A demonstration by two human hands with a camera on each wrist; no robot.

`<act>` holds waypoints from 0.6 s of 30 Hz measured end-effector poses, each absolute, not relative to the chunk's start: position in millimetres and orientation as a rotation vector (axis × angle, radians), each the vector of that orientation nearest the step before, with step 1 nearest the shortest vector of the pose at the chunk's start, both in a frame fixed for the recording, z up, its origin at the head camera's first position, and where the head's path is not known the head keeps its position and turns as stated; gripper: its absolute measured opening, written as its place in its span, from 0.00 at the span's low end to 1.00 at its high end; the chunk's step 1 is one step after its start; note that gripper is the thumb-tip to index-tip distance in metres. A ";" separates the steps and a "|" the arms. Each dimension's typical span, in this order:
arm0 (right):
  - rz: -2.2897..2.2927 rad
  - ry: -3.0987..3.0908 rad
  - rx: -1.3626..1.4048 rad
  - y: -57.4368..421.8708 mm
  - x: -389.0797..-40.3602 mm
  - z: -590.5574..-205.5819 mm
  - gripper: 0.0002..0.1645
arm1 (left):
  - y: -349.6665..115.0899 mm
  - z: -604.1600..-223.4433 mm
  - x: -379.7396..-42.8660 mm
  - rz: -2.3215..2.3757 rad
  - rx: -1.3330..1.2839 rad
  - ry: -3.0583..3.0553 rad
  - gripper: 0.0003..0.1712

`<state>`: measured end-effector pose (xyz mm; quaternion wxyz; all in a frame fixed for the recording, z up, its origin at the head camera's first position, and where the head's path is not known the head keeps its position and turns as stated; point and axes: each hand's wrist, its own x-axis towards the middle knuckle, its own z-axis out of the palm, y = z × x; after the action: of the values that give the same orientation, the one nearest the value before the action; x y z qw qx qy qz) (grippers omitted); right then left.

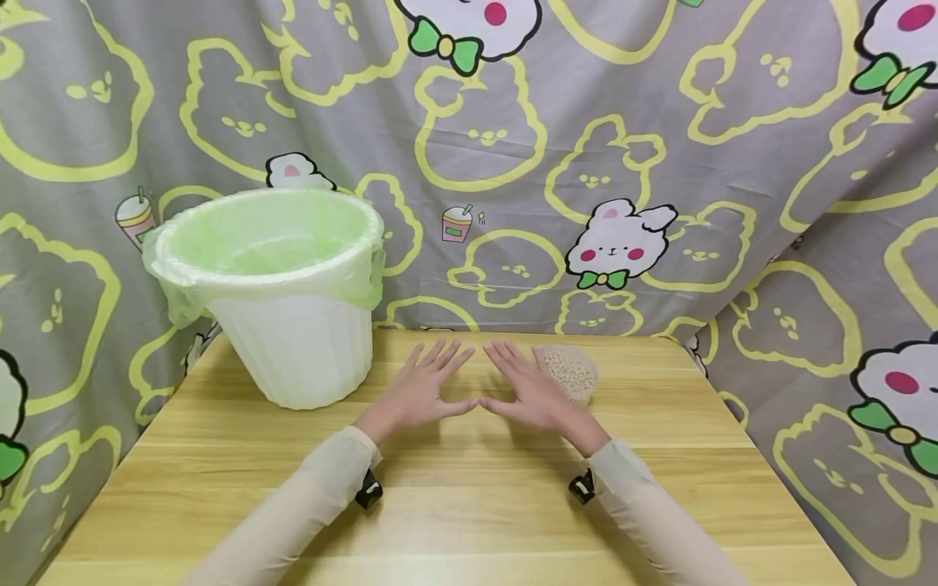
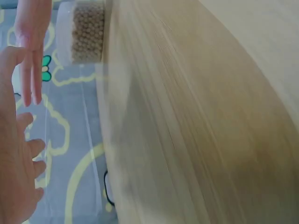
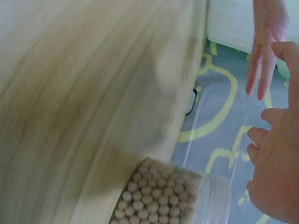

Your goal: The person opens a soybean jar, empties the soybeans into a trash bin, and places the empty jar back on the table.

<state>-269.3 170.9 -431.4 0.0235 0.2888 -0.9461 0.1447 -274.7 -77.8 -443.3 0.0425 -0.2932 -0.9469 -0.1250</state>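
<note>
My left hand (image 1: pixel 420 393) and right hand (image 1: pixel 533 395) are held over the table with fingers spread and straight, the two thumb tips meeting in the middle. Neither hand holds anything. Close beside the right hand stands a clear round tub (image 1: pixel 570 373) filled with small beige balls, partly covered by that hand in the head view. In the right wrist view the tub (image 3: pixel 159 196) appears below the hand (image 3: pixel 275 154), its balls showing through the wall. To the left of the left hand is a white ribbed bin (image 1: pixel 308 350) with a pale green bag lining it.
The wooden table (image 1: pixel 469 513) ends at a grey curtain (image 1: pixel 498 268) printed with yellow outlines and rabbits, which also hangs along both sides. The bin's green bag (image 1: pixel 183 301) folds over its rim. Black wrist bands (image 1: pixel 370 491) sit below both sleeves.
</note>
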 end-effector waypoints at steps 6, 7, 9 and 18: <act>0.736 -2.886 0.815 198.7 -273.2 -420.7 0.60 | -50.6 -444.9 -275.7 -0.734 -0.899 -2.907 0.55; 0.800 -2.877 0.789 206.3 -274.5 -418.9 0.61 | -44.2 -446.0 -276.3 -0.815 -0.891 -2.906 0.57; 0.943 -2.866 0.730 223.7 -276.9 -415.8 0.63 | -30.9 -448.4 -276.8 -1.018 -0.859 -2.903 0.60; 1.694 -2.726 0.592 304.4 -288.5 -429.8 0.63 | 24.0 -465.9 -282.5 -2.010 -0.696 -2.674 0.69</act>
<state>-288.5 304.4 -429.8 -0.0613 0.1810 -0.8337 0.5181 -282.5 24.0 -465.9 -0.1371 -0.2019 -0.7751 -0.5828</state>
